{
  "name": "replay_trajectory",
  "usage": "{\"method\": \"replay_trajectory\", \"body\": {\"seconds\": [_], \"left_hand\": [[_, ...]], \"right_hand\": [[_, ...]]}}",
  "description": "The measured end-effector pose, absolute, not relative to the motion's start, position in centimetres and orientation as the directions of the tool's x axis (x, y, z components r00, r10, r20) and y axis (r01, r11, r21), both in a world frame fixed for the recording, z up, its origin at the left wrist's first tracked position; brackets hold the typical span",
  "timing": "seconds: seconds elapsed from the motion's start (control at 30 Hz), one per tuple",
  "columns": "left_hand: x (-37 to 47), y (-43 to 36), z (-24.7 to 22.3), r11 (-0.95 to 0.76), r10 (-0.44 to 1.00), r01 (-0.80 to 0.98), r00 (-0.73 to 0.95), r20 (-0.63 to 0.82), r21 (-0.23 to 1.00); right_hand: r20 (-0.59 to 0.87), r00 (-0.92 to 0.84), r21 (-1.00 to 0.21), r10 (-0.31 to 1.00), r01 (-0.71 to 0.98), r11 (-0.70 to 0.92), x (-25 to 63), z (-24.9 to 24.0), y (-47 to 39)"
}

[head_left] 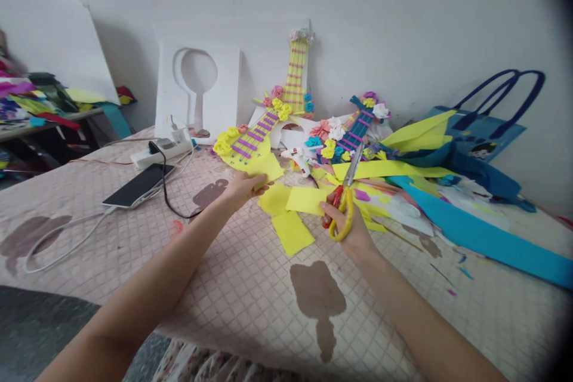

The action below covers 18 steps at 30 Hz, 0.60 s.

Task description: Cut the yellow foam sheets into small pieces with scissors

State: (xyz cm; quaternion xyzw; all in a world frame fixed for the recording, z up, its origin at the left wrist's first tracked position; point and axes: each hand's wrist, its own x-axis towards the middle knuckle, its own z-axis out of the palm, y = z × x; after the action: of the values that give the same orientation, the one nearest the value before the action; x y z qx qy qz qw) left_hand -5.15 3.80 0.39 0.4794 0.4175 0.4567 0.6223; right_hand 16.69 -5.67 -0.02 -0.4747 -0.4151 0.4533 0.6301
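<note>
In my right hand (351,227) are scissors (353,170) with red and yellow handles, blades pointing up and away. A yellow paper rectangle (306,199) meets the fingertips of that hand; whether they pinch it is unclear. My left hand (246,188) is closed at the lower edge of a yellow paper guitar (253,152), which has purple strips and paper flowers. Two more yellow paper pieces, one rounded (274,198) and one square (293,233), lie between my hands.
A white glue gun (299,161) lies behind the paper. Two decorated guitars, one yellow (295,74) and one blue (356,131), stand at the back. Left are a phone (138,185) and power strip (163,152). Right are blue paper (487,239) and a bag (483,131).
</note>
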Motion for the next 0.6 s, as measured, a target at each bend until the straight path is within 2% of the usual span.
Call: {"method": "replay_trajectory", "body": {"seconds": [0.17, 0.27, 0.33, 0.4, 0.47, 0.53, 0.6], "left_hand": [[-4.6, 4.7, -0.8, -0.039, 0.982, 0.202, 0.191, 0.0, 0.979], [-3.9, 4.8, -1.4, -0.139, 0.984, 0.423, 0.16, 0.077, 0.895], [-3.8, 4.6, -1.5, -0.24, 0.971, 0.527, 0.121, 0.207, 0.815], [-3.8, 4.1, -1.3, -0.345, 0.931, 0.539, 0.093, 0.352, 0.769], [-3.8, 3.3, -0.8, -0.418, 0.895, 0.515, 0.093, 0.436, 0.748], [-3.6, 2.5, -0.3, -0.393, 0.917, 0.448, 0.127, 0.378, 0.803], [-3.2, 1.5, 0.1, -0.241, 0.956, 0.334, 0.243, 0.164, 0.911]], "right_hand": [[0.056, 0.239, -0.965, 0.969, -0.235, 0.113, 16.7, 0.4, -5.7], [0.064, 0.225, -0.968, 0.972, -0.222, 0.115, 16.6, 0.3, -5.8], [0.065, 0.213, -0.973, 0.975, -0.205, 0.109, 16.6, 0.3, -5.9], [0.066, 0.205, -0.974, 0.977, -0.199, 0.108, 16.6, 0.2, -5.9], [0.076, 0.206, -0.97, 0.976, -0.211, 0.12, 16.6, 0.2, -5.8], [0.095, 0.223, -0.963, 0.97, -0.228, 0.146, 16.5, 0.1, -5.8], [0.121, 0.236, -0.958, 0.964, -0.228, 0.176, 16.3, 0.1, -5.8]]}}
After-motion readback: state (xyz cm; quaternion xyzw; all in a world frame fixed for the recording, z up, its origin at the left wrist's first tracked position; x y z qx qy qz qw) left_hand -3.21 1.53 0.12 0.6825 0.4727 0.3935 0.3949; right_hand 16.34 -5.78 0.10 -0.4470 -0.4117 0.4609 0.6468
